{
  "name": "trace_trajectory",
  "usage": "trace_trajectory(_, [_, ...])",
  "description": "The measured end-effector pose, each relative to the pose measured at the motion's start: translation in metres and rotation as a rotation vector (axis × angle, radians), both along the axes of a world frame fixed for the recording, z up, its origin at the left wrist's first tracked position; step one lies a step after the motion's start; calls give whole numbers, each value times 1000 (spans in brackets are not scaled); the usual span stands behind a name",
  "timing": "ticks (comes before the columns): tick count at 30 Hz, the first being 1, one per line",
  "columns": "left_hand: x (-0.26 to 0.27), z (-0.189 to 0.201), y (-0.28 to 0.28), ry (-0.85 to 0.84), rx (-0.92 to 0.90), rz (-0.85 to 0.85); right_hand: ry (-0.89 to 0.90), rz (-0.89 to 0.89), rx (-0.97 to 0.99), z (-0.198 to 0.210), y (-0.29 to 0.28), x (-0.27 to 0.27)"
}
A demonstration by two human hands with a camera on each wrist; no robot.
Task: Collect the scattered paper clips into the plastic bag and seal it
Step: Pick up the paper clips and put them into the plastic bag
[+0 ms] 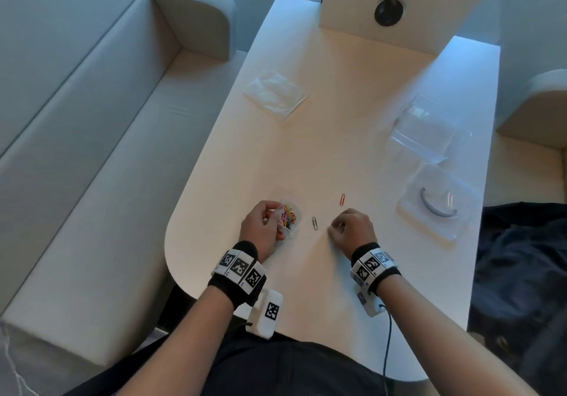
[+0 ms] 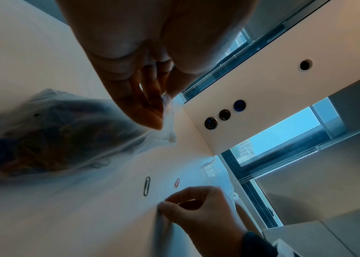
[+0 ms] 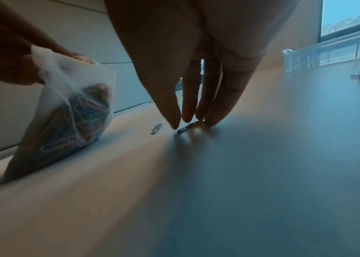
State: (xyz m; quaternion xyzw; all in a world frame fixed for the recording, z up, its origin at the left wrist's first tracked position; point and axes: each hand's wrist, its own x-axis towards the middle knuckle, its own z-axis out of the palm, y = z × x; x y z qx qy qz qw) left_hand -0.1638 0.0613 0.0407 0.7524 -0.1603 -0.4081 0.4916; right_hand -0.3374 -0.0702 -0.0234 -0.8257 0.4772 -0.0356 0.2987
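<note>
My left hand (image 1: 274,222) grips the mouth of a small clear plastic bag (image 1: 290,217) that stands on the white table (image 1: 337,119) with several coloured paper clips inside. In the left wrist view my left hand (image 2: 155,113) pinches the bag's top edge (image 2: 170,121). My right hand (image 1: 336,229) is down on the table to the right, and its fingertips (image 3: 174,121) pinch a dark paper clip (image 3: 189,128) that lies flat. A dark green clip (image 1: 314,223) lies loose between my hands. A red clip (image 1: 342,200) lies just beyond my right hand.
A stack of empty plastic bags (image 1: 276,93) lies at mid-left. A clear plastic box (image 1: 426,131) and a clear lid (image 1: 435,208) sit along the right edge. A white panel with round sockets (image 1: 388,12) stands at the far end. A grey sofa (image 1: 92,150) runs along the left.
</note>
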Motion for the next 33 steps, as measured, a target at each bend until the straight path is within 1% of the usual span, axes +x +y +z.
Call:
trace_trajectory(3, [-2, 1, -4, 17, -1, 6, 1, -49, -21, -2, 2, 0])
trace_trajectory(6, [-3, 0, -7, 26, 4, 8, -14, -144, -21, -3, 3, 2])
trace_trajectory(8, [-4, 1, -9, 36, 2, 8, 13, -171, -21, -2, 2, 5])
trace_trajectory(10, [-5, 2, -11, 46, 1, 12, 74, -104, -53, -1, 0, 11])
trace_trajectory(13, [-6, 4, -12, 46, -1, 2, 241, 131, -127, 2, -1, 22])
trace_trajectory(15, [-5, 5, -12, 43, 1, -5, 320, 258, -172, 5, -3, 28])
trace_trajectory(17, [-4, 5, -12, 34, 6, -11, 344, 311, -195, 6, -13, 28])
trace_trajectory(18, [-4, 5, -12, 26, 10, -14, 324, 281, -169, 7, -21, 26])
trace_trajectory(19, [-3, 5, -11, 20, 14, -16, 270, 200, -112, 4, -30, 21])
trace_trajectory(20, [-2, 5, -11, 17, 15, -14, 179, 60, -32, 3, -39, 14])
trace_trajectory(21, [-2, 5, -11, 13, 16, -12, 57, -122, 94, 2, -47, 6])
trace_trajectory(22, [-1, 6, -11, 6, 18, -11, -102, -323, 270, 2, -53, -1])
trace_trajectory(23, [0, 6, -11, -3, 21, -10, -295, -517, 487, 3, -56, -8])
trace_trajectory(24, [0, 6, -11, -15, 22, -9, -494, -673, 719, 3, -57, -13])
trace_trajectory(25, [1, 5, -11, -29, 21, -11, -674, -794, 937, 6, -55, -16])
trace_trajectory(26, [1, 5, -11, -42, 20, -14, -803, -894, 1103, 9, -54, -18])
trace_trajectory(27, [1, 5, -11, -49, 18, -18, -891, -959, 1221, 12, -52, -19])
trace_trajectory(28, [0, 6, -12, -51, 15, -21, -956, -979, 1306, 15, -51, -20])
trace_trajectory(30, [-1, 6, -13, -47, 12, -23, -1041, -966, 1407, 16, -51, -19])
trace_trajectory(31, [-1, 7, -14, -43, 11, -22, -1041, -969, 1429, 17, -51, -16])
trace_trajectory(32, [-2, 7, -15, -37, 9, -21, -999, -978, 1413, 15, -51, -12])
trace_trajectory(33, [-2, 7, -15, -28, 10, -21, -935, -975, 1356, 12, -52, -7])
